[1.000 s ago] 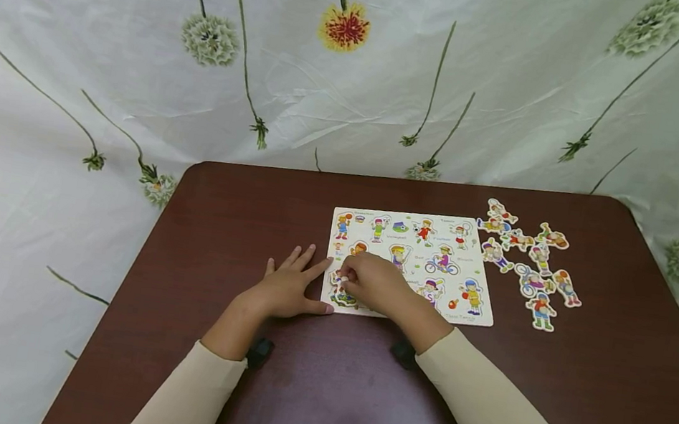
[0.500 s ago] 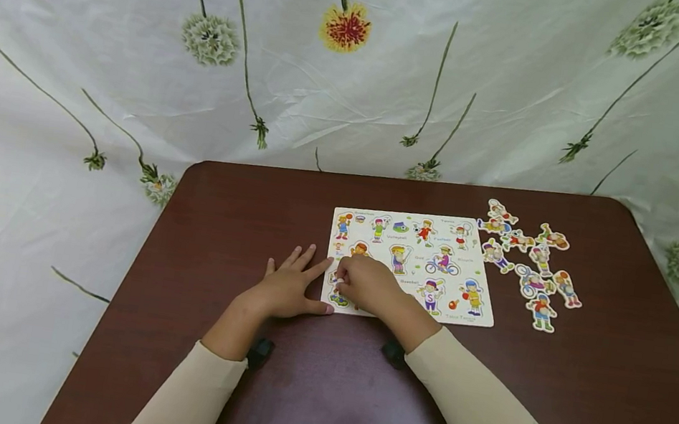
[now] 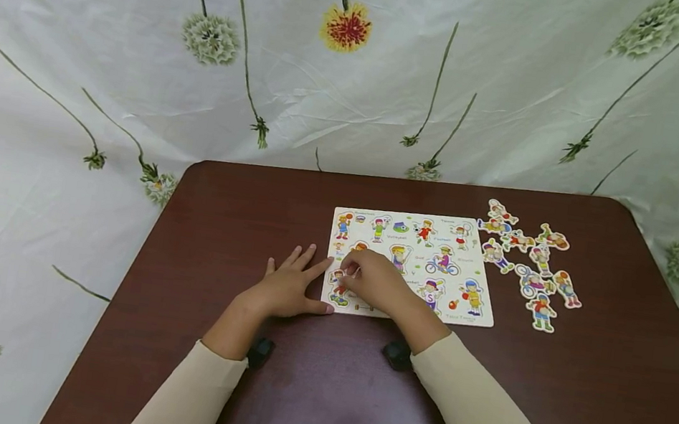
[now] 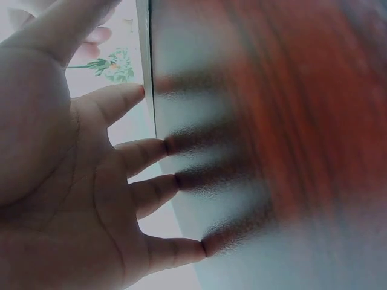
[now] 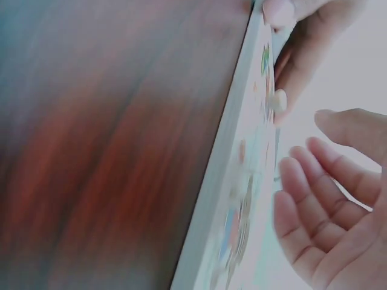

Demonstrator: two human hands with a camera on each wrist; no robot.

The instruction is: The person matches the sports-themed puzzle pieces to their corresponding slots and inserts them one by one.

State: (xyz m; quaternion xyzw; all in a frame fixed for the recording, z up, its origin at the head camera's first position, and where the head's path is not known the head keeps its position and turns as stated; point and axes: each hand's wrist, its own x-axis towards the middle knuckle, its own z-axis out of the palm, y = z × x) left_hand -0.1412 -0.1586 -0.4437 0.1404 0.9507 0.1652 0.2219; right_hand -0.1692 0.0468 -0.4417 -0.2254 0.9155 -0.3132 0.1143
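Note:
A puzzle board (image 3: 406, 315) printed with sports figures lies flat on the table. At its lower left corner is a skateboarding-child puzzle piece (image 3: 337, 293). My right hand (image 3: 380, 283) hovers just over that corner, thumb and fingers apart and loosely bent. In the right wrist view a small pale knob (image 5: 279, 101) stands up from the board, apart from the right fingertips (image 5: 292, 175). My left hand (image 3: 281, 292) is spread on the table, with its thumb and forefinger at the board's left edge. Its fingertips touch the tabletop in the left wrist view.
Several loose figure puzzle pieces (image 3: 539, 258) lie in a cluster right of the board, some overlapping. The dark brown table (image 3: 234, 219) meets a white flowered cloth (image 3: 379, 116) at the back.
My right hand has shifted slightly left, then back right and off the skateboarding-child piece, showing more of it. My left hand has stayed in place.

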